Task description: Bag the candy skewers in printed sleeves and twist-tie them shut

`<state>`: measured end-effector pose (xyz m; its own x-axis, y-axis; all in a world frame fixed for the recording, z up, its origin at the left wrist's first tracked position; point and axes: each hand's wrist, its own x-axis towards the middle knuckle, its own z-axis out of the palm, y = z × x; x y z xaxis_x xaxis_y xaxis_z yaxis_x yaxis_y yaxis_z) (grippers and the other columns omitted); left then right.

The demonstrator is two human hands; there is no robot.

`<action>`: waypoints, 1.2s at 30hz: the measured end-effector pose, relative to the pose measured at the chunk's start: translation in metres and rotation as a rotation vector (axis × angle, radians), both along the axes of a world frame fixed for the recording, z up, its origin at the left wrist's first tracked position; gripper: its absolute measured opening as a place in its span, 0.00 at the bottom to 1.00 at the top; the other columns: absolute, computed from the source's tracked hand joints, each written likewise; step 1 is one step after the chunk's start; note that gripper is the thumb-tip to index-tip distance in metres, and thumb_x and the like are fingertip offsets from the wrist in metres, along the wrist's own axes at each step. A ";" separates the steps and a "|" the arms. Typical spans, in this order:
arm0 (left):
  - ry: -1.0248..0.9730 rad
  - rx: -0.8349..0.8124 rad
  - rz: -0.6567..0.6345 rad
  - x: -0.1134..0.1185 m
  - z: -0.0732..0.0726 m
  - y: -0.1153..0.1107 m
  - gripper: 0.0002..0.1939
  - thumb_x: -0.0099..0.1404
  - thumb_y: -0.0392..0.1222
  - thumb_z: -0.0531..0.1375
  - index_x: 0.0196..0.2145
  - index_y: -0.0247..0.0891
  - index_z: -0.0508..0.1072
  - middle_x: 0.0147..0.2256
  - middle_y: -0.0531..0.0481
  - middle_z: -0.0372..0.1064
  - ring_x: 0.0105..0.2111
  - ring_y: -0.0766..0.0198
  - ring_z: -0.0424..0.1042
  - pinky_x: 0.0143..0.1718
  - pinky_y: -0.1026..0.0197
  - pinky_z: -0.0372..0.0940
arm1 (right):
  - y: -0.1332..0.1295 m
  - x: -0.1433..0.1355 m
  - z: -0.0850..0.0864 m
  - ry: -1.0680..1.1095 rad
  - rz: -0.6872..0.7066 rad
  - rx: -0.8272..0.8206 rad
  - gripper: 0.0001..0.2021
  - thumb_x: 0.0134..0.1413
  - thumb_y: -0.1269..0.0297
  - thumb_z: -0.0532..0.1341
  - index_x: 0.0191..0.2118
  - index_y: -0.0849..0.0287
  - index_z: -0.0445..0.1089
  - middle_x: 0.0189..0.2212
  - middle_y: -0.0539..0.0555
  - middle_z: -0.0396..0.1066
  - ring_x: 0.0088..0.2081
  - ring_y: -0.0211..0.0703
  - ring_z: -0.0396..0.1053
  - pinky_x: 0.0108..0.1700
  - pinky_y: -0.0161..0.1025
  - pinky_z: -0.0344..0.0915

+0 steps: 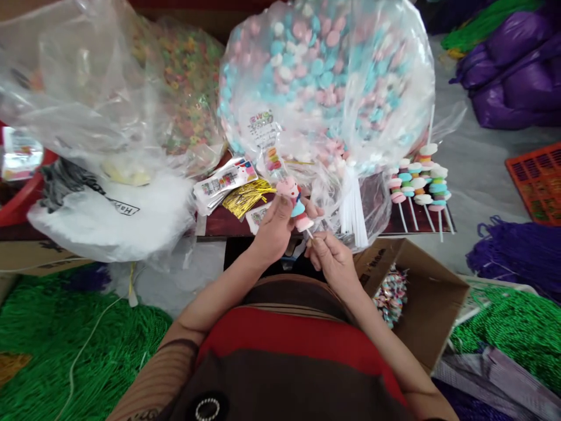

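My left hand (275,229) grips a marshmallow skewer (298,209), its pink, blue, red and white pieces threaded on a white stick. Over its upper end is a clear printed wrapper (273,159); how far it covers the candy I cannot tell. Below, my right hand (332,255) pinches the lower end of the stick between thumb and fingers. Beside my left hand lie gold twist ties (248,197) and a stack of printed wrappers (224,182). White paper sticks (354,210) lie in a bundle right of the hands.
Behind the hands stands a big clear bag of pastel candies (324,76), with a bag of small colourful pieces (188,93) at its left. Several candy skewers (418,181) rest at the table's right end. Below right, an open cardboard box (427,307) contains wrapped pieces.
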<state>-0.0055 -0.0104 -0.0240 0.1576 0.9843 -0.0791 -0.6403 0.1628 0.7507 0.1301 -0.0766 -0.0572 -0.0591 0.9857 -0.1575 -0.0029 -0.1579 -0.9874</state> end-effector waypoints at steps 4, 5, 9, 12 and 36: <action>0.096 0.023 -0.037 -0.004 -0.014 -0.006 0.22 0.61 0.63 0.67 0.40 0.42 0.77 0.38 0.48 0.78 0.52 0.54 0.77 0.57 0.52 0.69 | 0.000 0.000 0.000 0.041 -0.054 0.043 0.20 0.65 0.43 0.60 0.33 0.56 0.70 0.19 0.44 0.64 0.18 0.31 0.57 0.23 0.33 0.56; 0.106 0.027 -0.068 -0.009 -0.015 -0.004 0.23 0.59 0.63 0.69 0.41 0.43 0.77 0.41 0.47 0.79 0.53 0.53 0.77 0.58 0.52 0.69 | 0.000 0.002 0.000 0.044 -0.072 0.070 0.19 0.65 0.44 0.60 0.33 0.56 0.70 0.18 0.44 0.64 0.18 0.32 0.58 0.25 0.34 0.57; 0.085 0.077 -0.140 -0.027 -0.004 0.010 0.42 0.40 0.72 0.73 0.48 0.46 0.76 0.50 0.42 0.77 0.60 0.43 0.72 0.57 0.45 0.70 | 0.000 0.008 0.001 0.029 -0.080 0.150 0.17 0.66 0.48 0.61 0.34 0.56 0.72 0.18 0.43 0.63 0.20 0.34 0.59 0.29 0.36 0.63; 0.068 0.168 -0.048 -0.034 0.013 0.016 0.45 0.39 0.73 0.72 0.51 0.49 0.74 0.55 0.43 0.75 0.60 0.43 0.72 0.56 0.45 0.71 | -0.001 0.010 0.000 -0.070 -0.075 0.195 0.15 0.68 0.50 0.59 0.35 0.55 0.73 0.18 0.43 0.63 0.21 0.35 0.61 0.30 0.36 0.64; 0.003 -0.098 0.103 -0.004 0.004 0.005 0.15 0.68 0.57 0.62 0.33 0.44 0.73 0.29 0.51 0.73 0.43 0.57 0.78 0.50 0.51 0.73 | 0.000 0.009 -0.001 0.057 -0.070 -0.105 0.23 0.58 0.39 0.64 0.32 0.58 0.74 0.19 0.45 0.66 0.15 0.28 0.50 0.17 0.33 0.45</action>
